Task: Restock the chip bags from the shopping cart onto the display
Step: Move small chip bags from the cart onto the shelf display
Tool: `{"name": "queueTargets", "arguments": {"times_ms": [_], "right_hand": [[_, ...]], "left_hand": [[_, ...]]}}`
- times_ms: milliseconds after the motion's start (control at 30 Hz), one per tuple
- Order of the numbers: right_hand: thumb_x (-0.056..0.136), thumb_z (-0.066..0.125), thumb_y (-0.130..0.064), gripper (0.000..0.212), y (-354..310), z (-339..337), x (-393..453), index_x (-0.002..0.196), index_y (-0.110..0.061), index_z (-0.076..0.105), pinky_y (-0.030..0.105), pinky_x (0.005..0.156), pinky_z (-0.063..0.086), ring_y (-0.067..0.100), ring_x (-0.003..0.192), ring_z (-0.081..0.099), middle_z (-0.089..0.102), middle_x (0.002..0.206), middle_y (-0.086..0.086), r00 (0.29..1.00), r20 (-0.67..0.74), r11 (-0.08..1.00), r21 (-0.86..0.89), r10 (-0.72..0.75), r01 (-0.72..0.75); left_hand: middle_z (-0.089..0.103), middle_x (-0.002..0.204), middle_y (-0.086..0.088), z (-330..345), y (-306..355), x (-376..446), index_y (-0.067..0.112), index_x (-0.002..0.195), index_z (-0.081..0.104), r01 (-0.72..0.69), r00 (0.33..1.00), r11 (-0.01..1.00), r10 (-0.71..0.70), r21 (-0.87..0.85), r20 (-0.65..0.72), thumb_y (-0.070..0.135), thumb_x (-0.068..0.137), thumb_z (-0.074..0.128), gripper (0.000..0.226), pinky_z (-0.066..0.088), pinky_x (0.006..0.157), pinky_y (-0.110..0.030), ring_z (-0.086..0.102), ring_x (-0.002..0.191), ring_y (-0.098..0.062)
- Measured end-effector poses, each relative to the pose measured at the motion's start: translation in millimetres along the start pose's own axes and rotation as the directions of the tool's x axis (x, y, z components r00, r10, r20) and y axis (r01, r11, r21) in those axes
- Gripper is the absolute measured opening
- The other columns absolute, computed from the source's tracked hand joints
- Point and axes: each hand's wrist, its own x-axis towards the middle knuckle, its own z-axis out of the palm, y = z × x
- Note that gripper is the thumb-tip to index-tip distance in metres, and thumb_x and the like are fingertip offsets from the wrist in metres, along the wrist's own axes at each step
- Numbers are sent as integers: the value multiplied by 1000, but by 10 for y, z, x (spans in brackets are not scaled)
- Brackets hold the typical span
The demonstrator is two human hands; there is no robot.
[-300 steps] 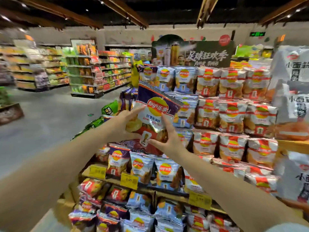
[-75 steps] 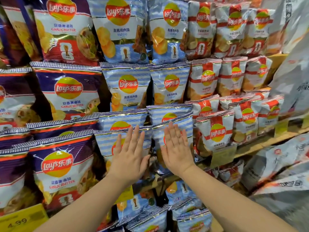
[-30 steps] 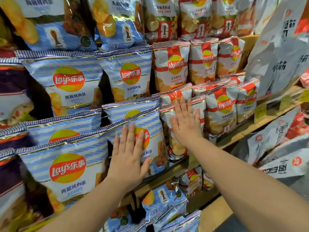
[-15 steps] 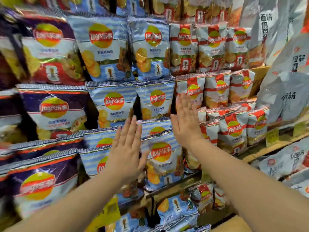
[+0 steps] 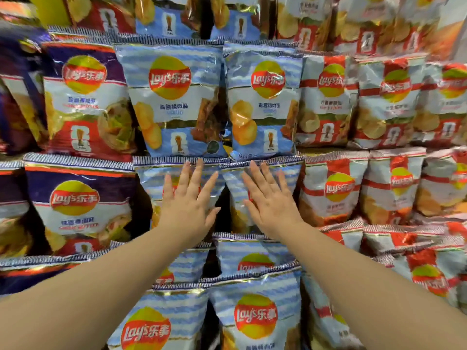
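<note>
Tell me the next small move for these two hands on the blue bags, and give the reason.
Probably a gentle push inward, to seat both bags. The left hand and right hand lie flat, fingers straight, each on a blue bag in the middle row: left blue bag, right blue bag. Neither hand grips anything, so this looks like tidying, not placing.

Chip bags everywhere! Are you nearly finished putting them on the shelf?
Looks close. The display is packed: purple bags, blue bags and red bags stand in full rows. Right now the left hand and right hand lie flat on two blue bags, fingers straight, holding nothing. The cart is out of view, so what's left is unknown.
</note>
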Motion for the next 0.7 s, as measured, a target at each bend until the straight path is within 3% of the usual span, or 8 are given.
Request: {"name": "queueTargets", "arguments": {"times_ms": [67,167,233,300,433,533,600,700], "right_hand": [[101,6,-44,57,71,96,61,150,-17,19,45,115,0,11,146,-9,15,158,-2,994,-76,996,-56,-79,75],[101,7,-44,56,130,200,117,148,-17,21,47,115,0,11,146,-11,7,160,-3,981,-140,989,-78,-135,125],[101,9,-44,56,159,253,117,152,-21,11,48,116,-2,12,146,-9,-10,160,-7,969,-184,986,-64,-166,157],[101,14,-43,57,170,281,94,153,-23,0,48,117,-4,13,147,-7,-14,159,-7,954,-230,981,-45,-195,190],[101,17,-42,57,157,319,57,153,-24,1,49,117,-3,14,147,-3,-10,160,-6,955,-242,985,-53,-172,164],[101,13,-41,56,141,217,53,153,-20,3,48,117,-2,13,147,-3,-10,160,-6,962,-218,986,-49,-167,160],[101,12,-38,56,144,68,100,153,-18,3,47,117,-3,13,147,-2,-9,160,-4,945,-231,973,-44,-231,227],[102,12,-39,57,192,-201,435,153,-17,-1,44,118,-3,13,147,-4,-11,160,-4,922,-290,965,-19,-256,262]], "left_hand": [[-41,147,-4,155,-48,78,36,143,-29,-35,990,999,36,10,-138,65,93,12,70,-21,107,-55,-43,130,-26],[1,159,-11,262,-85,116,31,149,12,-64,968,998,67,19,-242,64,87,23,72,-8,110,-60,-10,145,-32],[8,159,-12,301,-106,134,30,148,17,-86,956,994,101,63,-277,64,85,27,72,-8,108,-64,-4,146,-33],[13,158,-11,326,-107,143,30,147,20,-106,938,992,122,68,-324,62,86,29,70,-10,106,-66,-4,146,-33],[18,157,-10,381,-90,126,29,148,22,-95,948,992,114,78,-298,61,87,29,70,-9,106,-69,6,145,-37],[14,159,-7,315,-84,62,21,150,21,-46,961,998,55,39,-270,61,93,18,70,0,110,-66,10,146,-31],[3,160,-4,187,-126,64,17,152,13,-29,951,1000,24,-12,-308,59,95,14,70,0,113,-59,4,147,-24],[-2,160,-5,-178,-187,254,11,150,18,-22,907,997,-13,-77,-421,56,94,23,71,-3,115,-53,1,147,-24]]}}
